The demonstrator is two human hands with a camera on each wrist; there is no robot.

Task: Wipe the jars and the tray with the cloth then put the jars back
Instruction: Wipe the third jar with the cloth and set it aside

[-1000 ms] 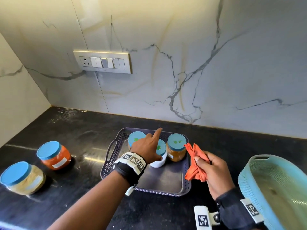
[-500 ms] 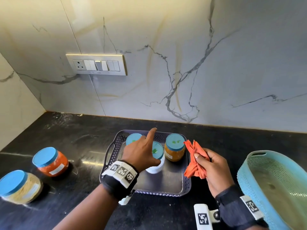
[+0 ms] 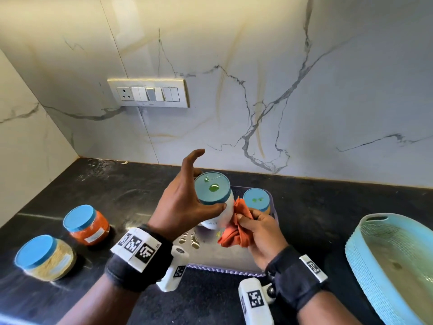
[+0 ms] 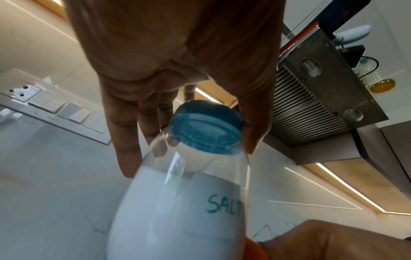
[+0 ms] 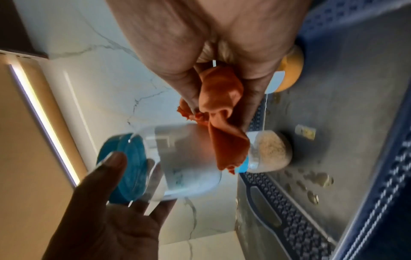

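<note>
The left hand (image 3: 185,202) held the salt jar (image 3: 216,202) near its lid, lifted above the tray (image 3: 225,268); the right hand (image 3: 260,233) bunched the soft cloth (image 3: 236,228) against its side. The jar looked smooth, rigid, fairly heavy: likely safest gripped around the body

Head view: high, facing forward and down over counter (image 3: 70,184) toward wall. Left wrist view: close under palm, aimed up along salt jar (image 4: 177,202). Right wrist view: close, rolled sideways, over tray (image 5: 333,123). Salt jar shared by all three.
</note>
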